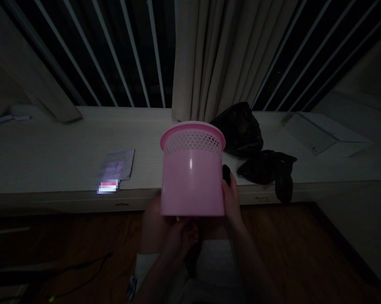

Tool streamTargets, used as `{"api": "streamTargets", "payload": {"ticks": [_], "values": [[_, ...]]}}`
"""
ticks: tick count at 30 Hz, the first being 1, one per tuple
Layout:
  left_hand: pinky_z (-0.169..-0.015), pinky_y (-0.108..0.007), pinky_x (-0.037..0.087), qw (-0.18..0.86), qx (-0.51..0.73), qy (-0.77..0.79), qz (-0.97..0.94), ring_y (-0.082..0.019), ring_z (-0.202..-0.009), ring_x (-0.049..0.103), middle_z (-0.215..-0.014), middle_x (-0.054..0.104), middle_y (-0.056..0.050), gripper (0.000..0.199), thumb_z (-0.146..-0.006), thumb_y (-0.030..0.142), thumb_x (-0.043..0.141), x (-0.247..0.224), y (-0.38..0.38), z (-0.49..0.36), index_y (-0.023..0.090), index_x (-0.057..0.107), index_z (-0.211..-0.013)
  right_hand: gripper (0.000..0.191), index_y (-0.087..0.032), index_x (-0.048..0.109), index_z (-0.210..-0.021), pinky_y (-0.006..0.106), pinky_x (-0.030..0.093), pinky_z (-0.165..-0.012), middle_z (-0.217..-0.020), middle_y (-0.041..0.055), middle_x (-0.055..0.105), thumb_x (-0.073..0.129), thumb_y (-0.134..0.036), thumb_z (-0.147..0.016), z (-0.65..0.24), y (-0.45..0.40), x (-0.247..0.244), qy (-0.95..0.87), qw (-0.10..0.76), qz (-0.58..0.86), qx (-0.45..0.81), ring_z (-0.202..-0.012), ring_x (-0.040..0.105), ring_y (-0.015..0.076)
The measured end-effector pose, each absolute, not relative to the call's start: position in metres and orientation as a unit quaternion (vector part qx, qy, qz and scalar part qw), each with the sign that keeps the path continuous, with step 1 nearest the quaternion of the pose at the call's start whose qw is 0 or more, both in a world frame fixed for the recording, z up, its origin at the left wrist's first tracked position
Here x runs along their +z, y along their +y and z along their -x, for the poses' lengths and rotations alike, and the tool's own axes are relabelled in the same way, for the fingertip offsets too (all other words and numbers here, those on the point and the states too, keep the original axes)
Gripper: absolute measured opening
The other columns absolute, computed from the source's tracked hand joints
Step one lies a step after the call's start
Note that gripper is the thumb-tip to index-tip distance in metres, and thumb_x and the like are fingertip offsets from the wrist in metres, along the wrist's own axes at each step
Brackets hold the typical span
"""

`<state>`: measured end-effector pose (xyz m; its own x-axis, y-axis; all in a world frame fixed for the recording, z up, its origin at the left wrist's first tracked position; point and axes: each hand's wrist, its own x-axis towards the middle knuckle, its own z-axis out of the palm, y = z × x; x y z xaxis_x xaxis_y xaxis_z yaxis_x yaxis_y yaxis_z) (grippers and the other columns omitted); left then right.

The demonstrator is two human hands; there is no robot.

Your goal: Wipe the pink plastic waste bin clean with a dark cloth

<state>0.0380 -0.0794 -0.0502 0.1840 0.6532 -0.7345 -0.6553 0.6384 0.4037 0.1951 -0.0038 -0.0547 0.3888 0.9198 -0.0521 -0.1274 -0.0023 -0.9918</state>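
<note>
A pink plastic basket (193, 181) with a honeycomb band below its rim is held upright in the middle of the view. My right hand (231, 196) grips its right side, with a small black object (226, 175) by the fingers. Just under the basket's bottom edge is my left hand (185, 233), its fingers curled; a small pale thing shows at the fingertips, too dim to name.
On the white ledge (66, 156) lie papers (118, 162) with a lit, blurred patch, two black plastic bags (241, 131) and a white box (326, 133). Curtains (206, 59) and window bars rise behind. A cable (92, 264) runs across the wooden floor.
</note>
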Motion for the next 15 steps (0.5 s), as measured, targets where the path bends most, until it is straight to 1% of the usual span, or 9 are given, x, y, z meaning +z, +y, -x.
{"api": "streamTargets", "payload": {"ticks": [6, 10, 12, 15], "values": [[-0.046, -0.021, 0.034, 0.773, 0.432, 0.463, 0.043, -0.009, -0.043, 0.047, -0.050, 0.052, 0.002, 0.028, -0.097, 0.019, 0.039, -0.049, -0.080, -0.044, 0.013, 0.055, -0.076, 0.070, -0.027, 0.041, -0.144, 0.049, 0.037, -0.108, -0.144, 0.0062, 0.051, 0.060, -0.053, -0.082, -0.195, -0.002, -0.058, -0.362, 0.622, 0.553, 0.419, -0.131, 0.047, 0.0283], [-0.044, -0.021, 0.028, 0.805, 0.428, 0.398, 0.099, -0.009, -0.040, 0.042, -0.049, 0.045, 0.003, 0.033, -0.099, 0.023, 0.033, -0.051, -0.081, -0.048, 0.015, 0.050, -0.072, 0.072, -0.026, 0.042, -0.144, 0.049, 0.036, -0.109, -0.145, 0.0069, 0.050, 0.061, -0.056, -0.081, -0.197, -0.002, -0.060, -0.355, 0.618, 0.560, 0.423, -0.132, 0.046, 0.0290], [-0.044, -0.021, 0.026, 0.813, 0.433, 0.370, 0.122, -0.009, -0.040, 0.040, -0.050, 0.043, 0.003, 0.032, -0.099, 0.023, 0.033, -0.051, -0.082, -0.050, 0.015, 0.049, -0.072, 0.071, -0.026, 0.043, -0.143, 0.049, 0.034, -0.109, -0.145, 0.0072, 0.049, 0.060, -0.056, -0.081, -0.197, -0.002, -0.059, -0.362, 0.619, 0.558, 0.416, -0.133, 0.044, 0.0290], [-0.044, -0.020, 0.026, 0.806, 0.449, 0.360, 0.141, -0.009, -0.041, 0.041, -0.051, 0.042, 0.004, 0.029, -0.098, 0.021, 0.034, -0.052, -0.084, -0.052, 0.016, 0.049, -0.074, 0.069, -0.026, 0.044, -0.142, 0.049, 0.033, -0.110, -0.146, 0.0073, 0.048, 0.060, -0.056, -0.082, -0.197, -0.002, -0.059, -0.371, 0.624, 0.553, 0.408, -0.134, 0.043, 0.0286]]}}
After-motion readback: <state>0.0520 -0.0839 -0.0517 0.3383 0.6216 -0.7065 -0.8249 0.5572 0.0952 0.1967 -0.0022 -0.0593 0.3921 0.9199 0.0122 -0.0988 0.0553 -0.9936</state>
